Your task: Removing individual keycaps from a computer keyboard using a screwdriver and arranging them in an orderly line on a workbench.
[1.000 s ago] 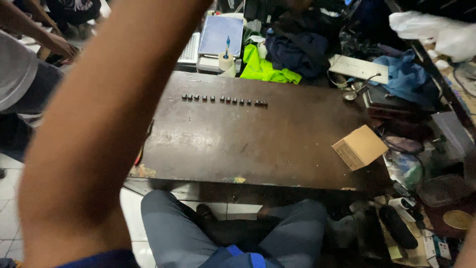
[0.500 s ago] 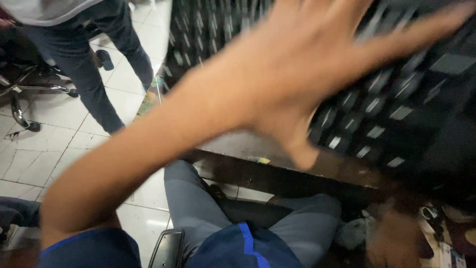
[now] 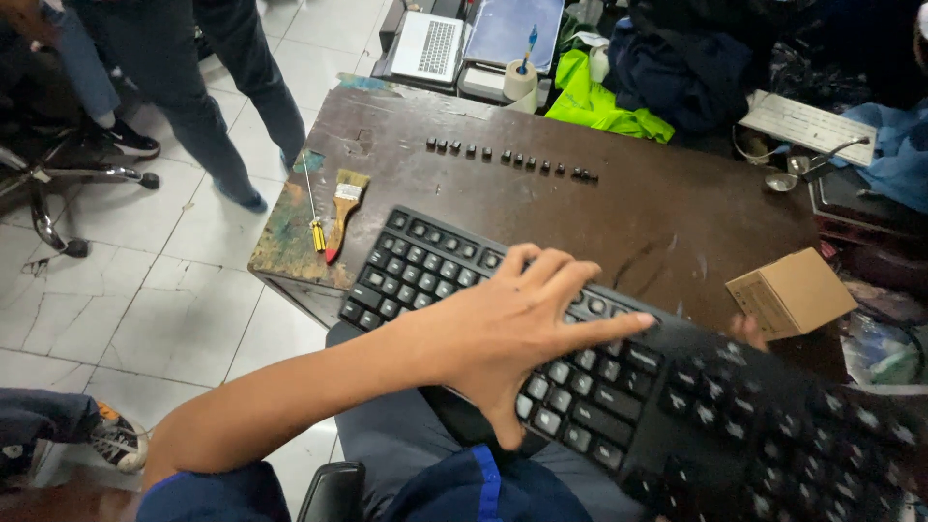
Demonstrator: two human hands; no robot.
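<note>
Black keyboard (image 3: 619, 387) over worn brown table (image 3: 667, 217)

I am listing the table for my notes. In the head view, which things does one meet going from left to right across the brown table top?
Screwdriver → paintbrush → left hand flat on the black keyboard → row of loose small dark keycaps → small cardboard box.
</note>
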